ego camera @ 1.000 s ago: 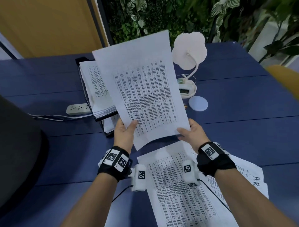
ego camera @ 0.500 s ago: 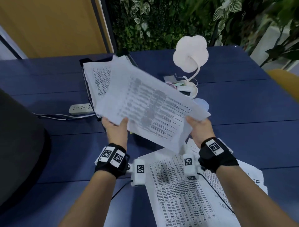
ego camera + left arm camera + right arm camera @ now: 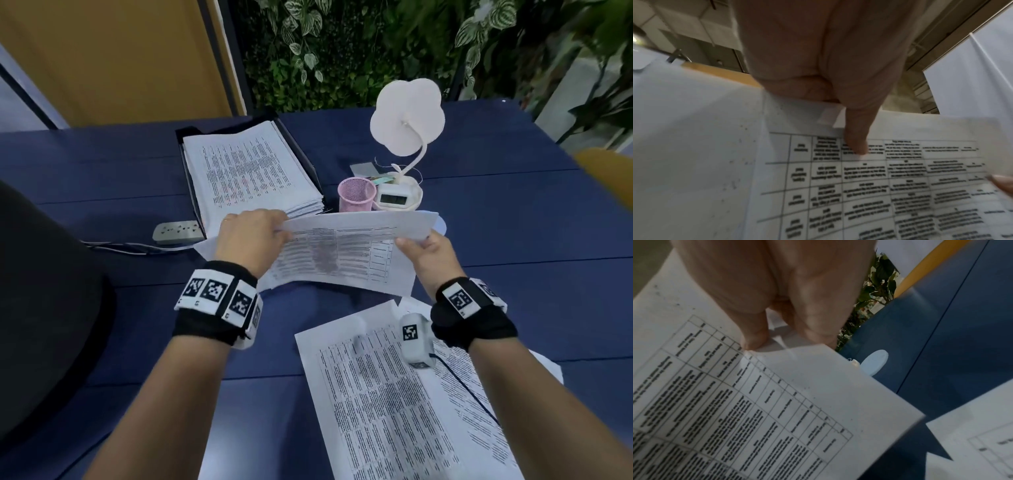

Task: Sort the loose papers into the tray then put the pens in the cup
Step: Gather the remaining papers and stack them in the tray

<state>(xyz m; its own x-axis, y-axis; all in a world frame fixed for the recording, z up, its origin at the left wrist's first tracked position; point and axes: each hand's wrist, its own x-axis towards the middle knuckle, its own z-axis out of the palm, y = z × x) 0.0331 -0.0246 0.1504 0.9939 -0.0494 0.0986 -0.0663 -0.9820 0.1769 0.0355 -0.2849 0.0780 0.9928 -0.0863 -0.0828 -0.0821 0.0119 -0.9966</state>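
A bundle of printed sheets (image 3: 342,253) hangs level above the blue table, just in front of the tray. My left hand (image 3: 251,236) pinches its left edge and my right hand (image 3: 423,248) pinches its right edge. The left wrist view shows my thumb lying on the sheets (image 3: 879,186); the right wrist view shows thumb and fingers clamped on the sheets (image 3: 777,402). The black tray (image 3: 186,161) at the back holds a thick paper stack (image 3: 246,171). A pink mesh cup (image 3: 356,195) stands right of the tray. More loose papers (image 3: 394,394) lie near me. No pens are visible.
A white flower-shaped lamp (image 3: 407,116) with a small clock base (image 3: 394,197) stands right of the cup. A white disc (image 3: 873,363) lies beside it. A power strip (image 3: 176,233) with cables sits left of the tray. A dark chair back (image 3: 44,308) is at my left.
The sheets, held upright a second ago, have been turned sideways and lowered to lie flat in front of the tray. Both hands kept their hold and moved forward.
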